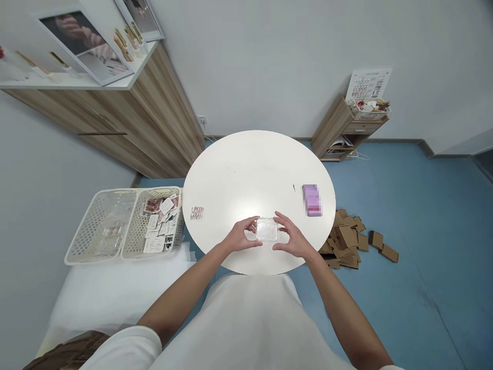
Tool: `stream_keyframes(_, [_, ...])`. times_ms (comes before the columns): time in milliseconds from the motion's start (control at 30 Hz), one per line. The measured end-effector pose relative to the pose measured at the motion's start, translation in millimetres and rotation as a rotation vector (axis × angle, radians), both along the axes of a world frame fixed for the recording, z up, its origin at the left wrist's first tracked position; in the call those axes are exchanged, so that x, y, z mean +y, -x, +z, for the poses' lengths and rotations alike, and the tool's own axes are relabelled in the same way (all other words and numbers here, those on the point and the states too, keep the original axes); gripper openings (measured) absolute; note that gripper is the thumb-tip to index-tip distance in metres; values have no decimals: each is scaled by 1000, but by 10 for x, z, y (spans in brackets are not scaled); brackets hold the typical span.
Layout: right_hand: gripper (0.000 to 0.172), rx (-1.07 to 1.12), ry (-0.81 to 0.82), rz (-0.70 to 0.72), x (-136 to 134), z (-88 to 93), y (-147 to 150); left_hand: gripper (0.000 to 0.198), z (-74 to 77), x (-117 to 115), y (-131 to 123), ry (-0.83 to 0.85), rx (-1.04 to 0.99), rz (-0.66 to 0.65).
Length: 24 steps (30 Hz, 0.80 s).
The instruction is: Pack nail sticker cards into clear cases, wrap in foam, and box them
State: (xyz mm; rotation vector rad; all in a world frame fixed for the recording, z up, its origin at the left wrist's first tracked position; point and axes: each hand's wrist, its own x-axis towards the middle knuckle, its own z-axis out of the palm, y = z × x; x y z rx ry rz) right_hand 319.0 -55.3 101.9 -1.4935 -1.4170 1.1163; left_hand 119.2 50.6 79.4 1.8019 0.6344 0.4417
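Note:
Between my two hands is a small clear plastic case (267, 229), just over the near part of the white oval table (254, 164). My left hand (243, 235) grips its left edge, fingers at the far side and thumb at the near side. On the opposite edge, my right hand (291, 237) holds it in the same way. Whether the case is latched cannot be made out. To the left on the tabletop lies a set of pinkish press-on nails (197, 213). A purple box (311, 200), blurred out in part, lies to the right.
Two white baskets stand left of the table: one basket (73, 241) with clear plastic cases, another basket (129, 241) with cards and packs. Small brown cardboard boxes (346, 236) are piled on the floor at right. A wooden cabinet (162, 103) and a small shelf unit (333, 126) stand behind.

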Motion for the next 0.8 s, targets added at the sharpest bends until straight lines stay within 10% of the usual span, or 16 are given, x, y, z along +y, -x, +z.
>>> stream_keyframes(467, [51,-114,-162,-35,37,49,-15,76,99,-103,-18,169,-45,52])
stream_keyframes(800, [50,-84,-138,-50,106,39,-83,69,115,-163,-49,626,-158,121])
